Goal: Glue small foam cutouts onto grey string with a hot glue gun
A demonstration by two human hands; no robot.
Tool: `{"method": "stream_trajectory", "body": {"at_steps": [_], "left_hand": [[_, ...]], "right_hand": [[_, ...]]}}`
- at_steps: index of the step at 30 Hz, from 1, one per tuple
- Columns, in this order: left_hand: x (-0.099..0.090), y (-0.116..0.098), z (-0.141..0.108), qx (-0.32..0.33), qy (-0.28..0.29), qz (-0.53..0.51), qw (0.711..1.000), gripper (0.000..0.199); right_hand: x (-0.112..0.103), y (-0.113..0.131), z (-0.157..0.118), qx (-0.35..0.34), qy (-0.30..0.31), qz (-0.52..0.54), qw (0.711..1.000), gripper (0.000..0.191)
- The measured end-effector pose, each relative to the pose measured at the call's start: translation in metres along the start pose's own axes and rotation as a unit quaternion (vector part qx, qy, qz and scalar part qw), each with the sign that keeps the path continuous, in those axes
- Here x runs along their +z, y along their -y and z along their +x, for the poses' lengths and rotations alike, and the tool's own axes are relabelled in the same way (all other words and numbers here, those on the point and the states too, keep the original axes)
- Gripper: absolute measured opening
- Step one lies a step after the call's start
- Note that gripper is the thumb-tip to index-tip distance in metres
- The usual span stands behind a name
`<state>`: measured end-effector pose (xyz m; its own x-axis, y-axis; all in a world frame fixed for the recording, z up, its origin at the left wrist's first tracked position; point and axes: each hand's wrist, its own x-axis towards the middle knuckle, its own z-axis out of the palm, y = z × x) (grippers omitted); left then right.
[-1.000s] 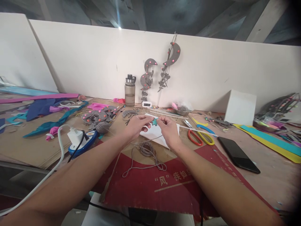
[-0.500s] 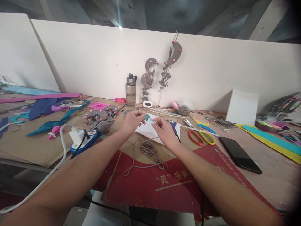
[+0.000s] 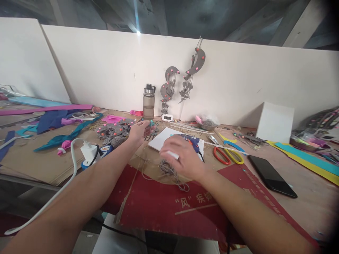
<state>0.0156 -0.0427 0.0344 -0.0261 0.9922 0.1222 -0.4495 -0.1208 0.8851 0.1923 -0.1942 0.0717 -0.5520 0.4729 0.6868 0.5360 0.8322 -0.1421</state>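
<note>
My left hand (image 3: 140, 133) is closed in a pinch on a small teal piece (image 3: 151, 123), whose shape is mostly hidden. To its right my right hand (image 3: 184, 157), smeared by motion, hovers above the coil of grey cord (image 3: 166, 168) with its fingers bent. A small white strip (image 3: 173, 154) shows at its fingers; I cannot tell whether it is held or wrapped on a finger. Just beyond lies a blue glue gun (image 3: 194, 143) on a white board (image 3: 159, 137). Grey felt pieces with pink and orange dots (image 3: 113, 131) rest left of my left hand.
Red-and-yellow-handled scissors (image 3: 229, 155) and a black phone (image 3: 271, 176) lie at right. A water bottle (image 3: 148, 102) and small white clock (image 3: 167, 117) stand at the back. Moon-shaped hangings (image 3: 197, 61) hang on the white wall. A white plug (image 3: 88, 150) with cable sits at left.
My hands have moved apart. The left went leftward with the teal piece; the right came down and nearer, over the cord, and its white strip now shows. The view shifted slightly.
</note>
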Motion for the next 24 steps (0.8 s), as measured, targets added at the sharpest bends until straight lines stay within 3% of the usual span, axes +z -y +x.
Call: {"method": "stream_trajectory", "body": {"at_steps": [3,5,8,11,17,24], "left_hand": [[0.003,-0.001,-0.003,-0.002,0.016,0.006,1.0,0.017],[0.006,-0.002,-0.007,-0.002,0.023,0.009,1.0,0.018],[0.01,-0.005,-0.012,0.001,0.029,0.019,0.999,0.019],[0.014,-0.007,-0.016,0.008,0.013,0.045,0.999,0.025],[0.02,-0.004,-0.022,0.043,0.021,0.098,0.994,0.026],[0.016,0.006,-0.021,0.062,0.035,0.135,0.988,0.023]], "right_hand": [[-0.012,-0.033,-0.003,0.174,-0.085,-0.093,0.977,0.024],[-0.018,-0.061,-0.009,0.286,-0.049,-0.19,0.938,0.021],[-0.02,-0.096,-0.022,0.436,0.075,-0.262,0.858,0.027],[-0.014,-0.116,-0.033,0.488,0.132,-0.228,0.832,0.032],[-0.008,-0.129,-0.043,0.545,0.119,-0.152,0.816,0.025],[-0.008,-0.129,-0.036,0.566,0.024,-0.132,0.814,0.022]]}}
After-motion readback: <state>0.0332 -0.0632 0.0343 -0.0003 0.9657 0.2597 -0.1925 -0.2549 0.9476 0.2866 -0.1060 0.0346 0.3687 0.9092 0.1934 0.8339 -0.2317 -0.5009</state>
